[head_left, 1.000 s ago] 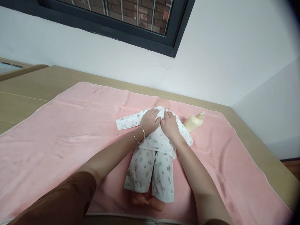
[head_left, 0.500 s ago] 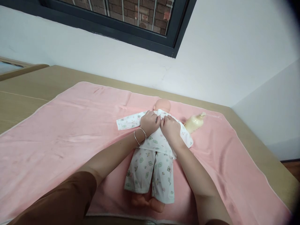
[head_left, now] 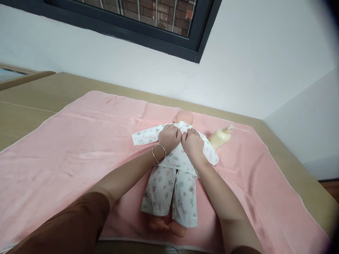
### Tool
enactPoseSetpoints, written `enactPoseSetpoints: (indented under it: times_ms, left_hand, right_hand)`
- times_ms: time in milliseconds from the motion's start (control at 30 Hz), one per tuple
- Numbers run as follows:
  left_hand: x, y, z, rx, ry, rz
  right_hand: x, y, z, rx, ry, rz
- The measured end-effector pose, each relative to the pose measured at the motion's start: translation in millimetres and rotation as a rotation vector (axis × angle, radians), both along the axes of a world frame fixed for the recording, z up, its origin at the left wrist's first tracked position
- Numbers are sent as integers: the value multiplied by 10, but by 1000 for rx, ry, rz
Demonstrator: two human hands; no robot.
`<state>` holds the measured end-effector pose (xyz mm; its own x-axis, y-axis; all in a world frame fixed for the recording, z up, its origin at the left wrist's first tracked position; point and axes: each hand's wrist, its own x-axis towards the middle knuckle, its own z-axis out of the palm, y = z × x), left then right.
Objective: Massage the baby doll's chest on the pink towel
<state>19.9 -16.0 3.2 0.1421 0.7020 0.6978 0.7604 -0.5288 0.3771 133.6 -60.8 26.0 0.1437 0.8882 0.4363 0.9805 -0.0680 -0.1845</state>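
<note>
A baby doll [head_left: 184, 116] lies on its back on a pink towel [head_left: 79, 151], feet toward me. It wears a white printed shirt [head_left: 148, 134] and matching trousers [head_left: 169, 190]. My left hand [head_left: 171, 138], with two thin bangles on the wrist, rests on the doll's chest with its fingers curled onto the shirt near the collar. My right hand [head_left: 192, 144] lies beside it on the chest, fingertips pinching the shirt's front edge. The doll's bare right arm [head_left: 219, 137] sticks out past the shirt.
The towel covers a tan wooden table [head_left: 31, 91] that runs to a white wall with a dark-framed window [head_left: 159, 28]. The table's right edge drops off near the wall corner. Bare wood shows at the left and back.
Both hands have curled from lying flatter on the chest to gripping the shirt near the collar. The view has shifted slightly.
</note>
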Motion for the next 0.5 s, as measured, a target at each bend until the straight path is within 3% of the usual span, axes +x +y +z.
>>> enactPoseSetpoints:
  times_ms: [333, 500]
  left_hand:
    - [-3, 57, -49, -48, -26, -37]
    - [-7, 145, -95, -58, -11, -114]
  right_hand:
    - [135, 67, 67, -53, 80, 97]
    - [196, 122, 64, -77, 101, 160]
